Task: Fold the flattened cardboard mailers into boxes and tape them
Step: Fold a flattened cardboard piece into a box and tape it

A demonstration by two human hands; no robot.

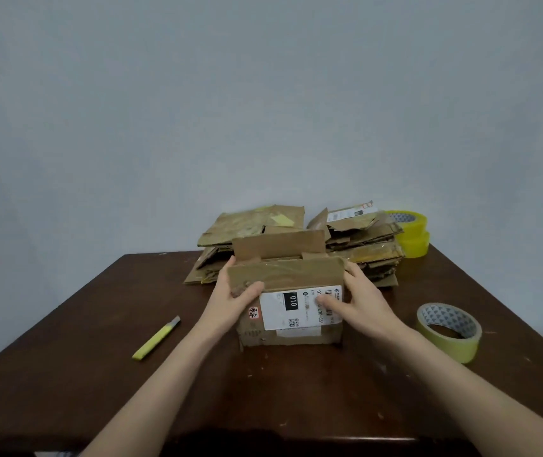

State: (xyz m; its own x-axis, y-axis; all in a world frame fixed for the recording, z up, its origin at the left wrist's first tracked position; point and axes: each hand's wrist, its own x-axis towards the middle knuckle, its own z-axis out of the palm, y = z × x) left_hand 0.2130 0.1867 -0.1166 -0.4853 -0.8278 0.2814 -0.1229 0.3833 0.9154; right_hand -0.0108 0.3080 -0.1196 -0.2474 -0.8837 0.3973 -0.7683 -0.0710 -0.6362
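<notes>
1. The left hand [234,298] grips the upper left corner of a cardboard box [290,331]. Its thumb lies curled over the front and its fingers wrap round the side, out of sight.
2. The right hand [359,298] holds the box's right side the same way, with its thumb pressed flat on a white shipping label [296,308] on the front face.
3. The box stands at the middle of a dark brown table [65,357]. Its near flap [285,273] is folded down and its far flap [278,244] stands upright.
4. Just behind the box lie two untidy stacks of flattened cardboard [362,249].
5. A roll of yellowish tape [448,331] lies to the right of the box, near the right hand.
6. Two more rolls [410,232] sit stacked at the back right, beside the cardboard.
7. A yellow utility knife [156,338] lies to the left, apart from the box.
</notes>
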